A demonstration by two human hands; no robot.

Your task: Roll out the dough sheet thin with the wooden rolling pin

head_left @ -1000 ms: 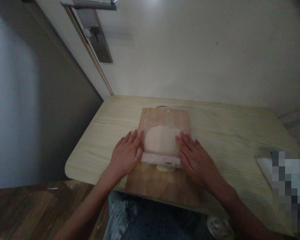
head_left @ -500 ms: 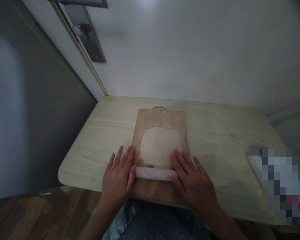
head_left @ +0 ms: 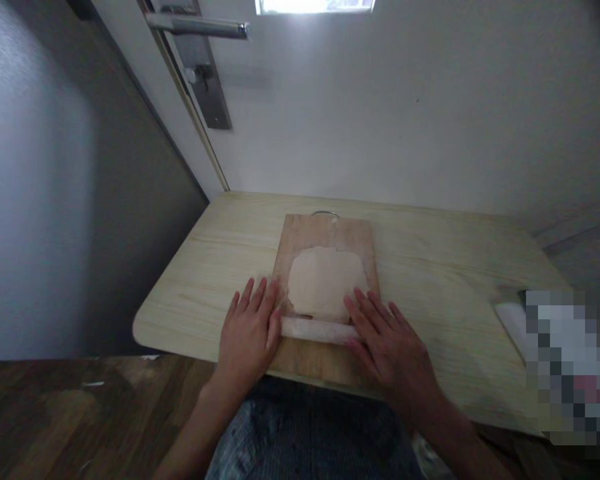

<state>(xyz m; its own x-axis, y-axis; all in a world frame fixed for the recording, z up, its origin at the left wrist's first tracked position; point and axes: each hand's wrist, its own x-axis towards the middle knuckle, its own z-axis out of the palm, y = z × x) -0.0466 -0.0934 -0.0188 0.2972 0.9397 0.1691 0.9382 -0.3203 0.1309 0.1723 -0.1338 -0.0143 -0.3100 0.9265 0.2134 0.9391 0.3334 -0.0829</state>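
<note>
Here, flat cream dough [head_left: 327, 279] and a pale cylindrical rolling pin [head_left: 317, 330] are borne by a rectangular brown wooden board [head_left: 325, 232], the pin's ends covered by left hand [head_left: 247, 331] and right hand [head_left: 393, 350], fingers slightly spread.

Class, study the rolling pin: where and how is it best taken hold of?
Probably at both ends, palms coming down from above. The rolling pin is a straight cylinder lying crosswise over the wooden board, its upper side exposed; the left hand and right hand cover its ends.
</note>
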